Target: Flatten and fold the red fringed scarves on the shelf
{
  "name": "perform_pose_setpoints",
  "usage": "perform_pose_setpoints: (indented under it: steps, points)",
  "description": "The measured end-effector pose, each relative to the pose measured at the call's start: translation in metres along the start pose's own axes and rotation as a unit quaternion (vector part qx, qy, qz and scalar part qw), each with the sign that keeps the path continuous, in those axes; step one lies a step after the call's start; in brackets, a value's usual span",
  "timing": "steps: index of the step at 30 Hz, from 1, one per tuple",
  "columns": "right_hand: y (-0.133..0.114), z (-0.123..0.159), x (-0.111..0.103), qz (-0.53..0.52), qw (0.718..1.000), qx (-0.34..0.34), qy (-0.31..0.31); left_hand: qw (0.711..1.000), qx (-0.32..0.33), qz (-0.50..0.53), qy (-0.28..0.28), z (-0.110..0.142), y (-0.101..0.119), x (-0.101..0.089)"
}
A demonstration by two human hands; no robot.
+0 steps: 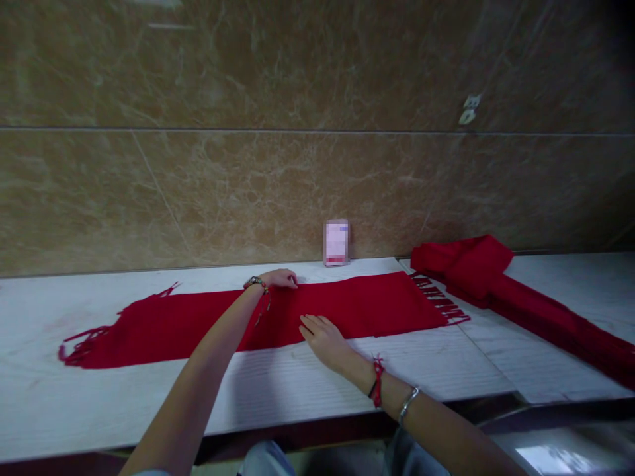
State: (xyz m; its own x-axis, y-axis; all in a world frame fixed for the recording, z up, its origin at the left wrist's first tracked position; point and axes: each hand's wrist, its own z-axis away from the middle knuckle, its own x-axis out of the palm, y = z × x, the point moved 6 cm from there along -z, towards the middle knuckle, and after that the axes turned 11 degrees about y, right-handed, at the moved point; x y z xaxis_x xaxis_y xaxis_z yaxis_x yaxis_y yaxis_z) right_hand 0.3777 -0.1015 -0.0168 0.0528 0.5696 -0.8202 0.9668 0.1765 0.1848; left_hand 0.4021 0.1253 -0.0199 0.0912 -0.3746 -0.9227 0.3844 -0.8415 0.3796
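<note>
A red fringed scarf (377,301) lies stretched lengthwise on the white surface, with tassels at both ends. My left hand (279,278) is at its far long edge, near the middle. Its fingers are curled and look closed on that edge, though the fingertips are partly hidden. Nearer to me, my right hand (323,338) rests palm down on the scarf's near edge, fingers stretched out and holding nothing. Slight folds show in the cloth between the two hands.
A second red scarf (540,314), partly bunched, lies at the right and runs past the surface's front edge. A phone-like object with a blurred screen (337,242) leans against the brown marbled wall (248,192). The white surface (307,390) has a seam at the right.
</note>
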Motion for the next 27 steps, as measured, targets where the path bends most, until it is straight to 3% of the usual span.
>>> perform_pose_setpoints:
  steps: [8,18,27]
  points:
    - [-0.009,-0.007,-0.008,0.013,0.999,-0.023,-0.035,1.0,-0.006,0.005,0.0,-0.006,-0.001,0.002]
    - [-0.028,-0.019,-0.009,0.01,0.998,-0.046,-0.039,1.0,-0.002,0.018,0.002,0.008,-0.016,-0.006]
    - [-0.02,-0.015,-0.006,0.017,0.995,0.019,-0.095,0.994,-0.017,0.107,0.022,0.004,-0.023,-0.003]
